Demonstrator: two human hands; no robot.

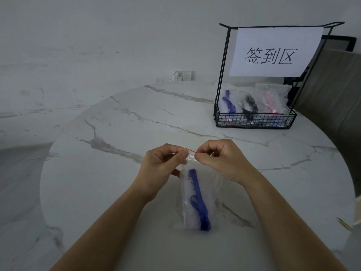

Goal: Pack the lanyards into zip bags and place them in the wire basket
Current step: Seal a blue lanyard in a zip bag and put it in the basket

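Note:
A clear zip bag [203, 192] with a red seal strip hangs over the near part of the table, and a blue lanyard [197, 196] lies folded inside it. My left hand [164, 169] pinches the bag's top edge at its left end. My right hand [222, 159] pinches the same red strip at its right end. The black wire basket [254, 120] stands at the far right of the table, holding several bagged lanyards in blue, black and pink.
A round white marble table [117, 173] carries everything. A white paper sign [273, 51] with black characters hangs on the basket's tall frame. A brown chair back [332, 90] stands behind the table at the right. Wall sockets [183, 75] sit low on the far wall.

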